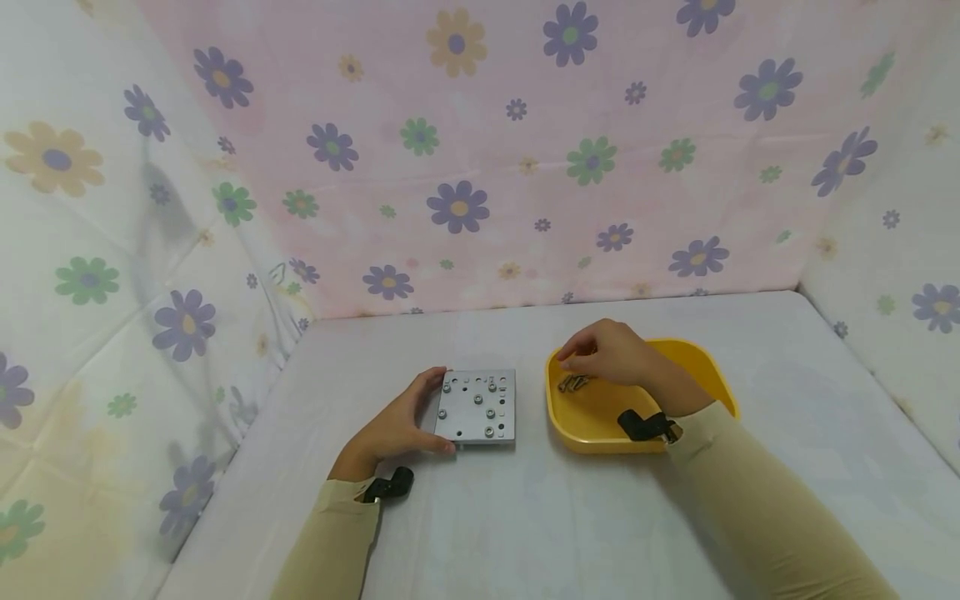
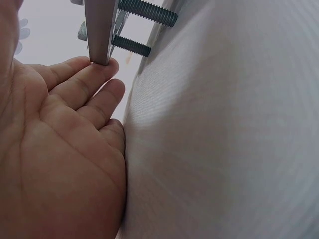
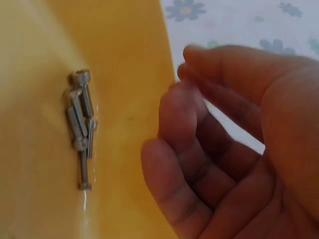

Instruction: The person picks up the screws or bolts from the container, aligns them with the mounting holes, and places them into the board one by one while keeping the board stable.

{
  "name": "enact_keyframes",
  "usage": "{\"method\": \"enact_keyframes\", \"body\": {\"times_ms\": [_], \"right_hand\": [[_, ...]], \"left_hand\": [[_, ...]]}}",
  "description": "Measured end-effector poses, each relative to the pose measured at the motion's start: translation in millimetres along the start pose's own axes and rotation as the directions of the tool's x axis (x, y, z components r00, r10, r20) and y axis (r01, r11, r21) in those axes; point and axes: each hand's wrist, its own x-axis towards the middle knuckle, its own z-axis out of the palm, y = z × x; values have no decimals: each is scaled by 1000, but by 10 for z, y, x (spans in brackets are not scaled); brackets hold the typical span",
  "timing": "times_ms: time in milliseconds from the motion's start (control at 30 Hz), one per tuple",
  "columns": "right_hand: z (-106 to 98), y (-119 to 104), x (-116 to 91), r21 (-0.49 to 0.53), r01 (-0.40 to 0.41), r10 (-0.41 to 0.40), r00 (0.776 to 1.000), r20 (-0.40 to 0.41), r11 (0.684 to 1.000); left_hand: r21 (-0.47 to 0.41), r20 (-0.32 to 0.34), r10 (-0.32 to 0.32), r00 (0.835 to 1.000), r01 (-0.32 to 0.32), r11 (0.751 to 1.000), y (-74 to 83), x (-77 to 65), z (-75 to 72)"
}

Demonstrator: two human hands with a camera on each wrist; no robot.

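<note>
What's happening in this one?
A person is working with a metal plate and screws on a white surface. Their left hand holds the metal plate at its edges; several screws sit in its holes, with threaded ends sticking out underneath. The right hand is over the yellow tray, fingers loosely bent near a small group of loose screws lying in it. No screw shows in those fingers.
</note>
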Motion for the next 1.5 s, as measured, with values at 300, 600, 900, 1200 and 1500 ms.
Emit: {"method": "enact_keyframes", "body": {"times_ms": [300,600,900,1200,1500], "right_hand": [[5,110,21,96,-75,56,980,191,993],[59,158,74,98,-81,56,971,231,992],[120,190,132,29,-82,72,964,256,996],[172,213,195,-27,-119,122,956,268,993],[193,229,184,-58,-110,122,956,267,992]], "left_hand": [[19,-3,0,1000,1,1000,-6,-4,7],[24,-8,-3,1000,3,1000,-14,-7,4],[9,-8,1,1000,-1,1000,-20,1,4],[11,-8,0,1000,0,1000,-9,-3,1],[28,-12,-16,1000,17,999,-36,0,11]]}}
